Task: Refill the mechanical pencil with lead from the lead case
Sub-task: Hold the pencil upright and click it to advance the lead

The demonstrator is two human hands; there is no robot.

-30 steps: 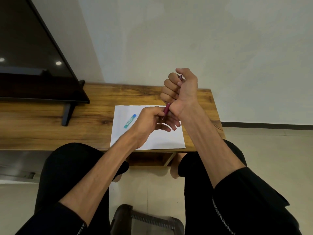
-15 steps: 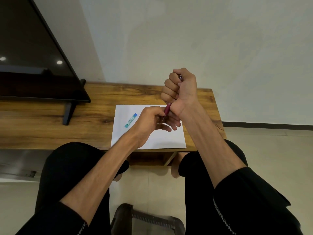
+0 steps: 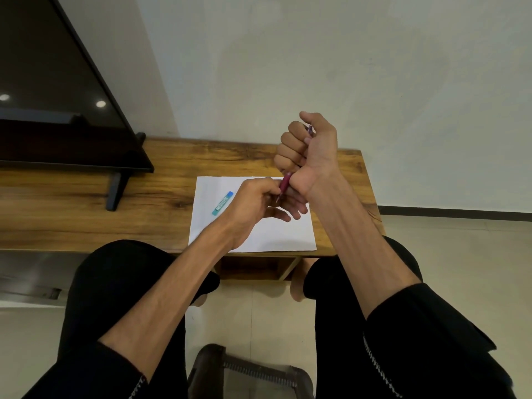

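The mechanical pencil (image 3: 285,182) stands nearly upright in the fisted right hand (image 3: 309,152) above the tabletop (image 3: 161,208), tip down. The left hand (image 3: 256,201) pinches at that tip, its fingers hiding whatever lead they hold. The lead case (image 3: 222,203) lies diagonally on white paper (image 3: 276,234), just left of the hands.
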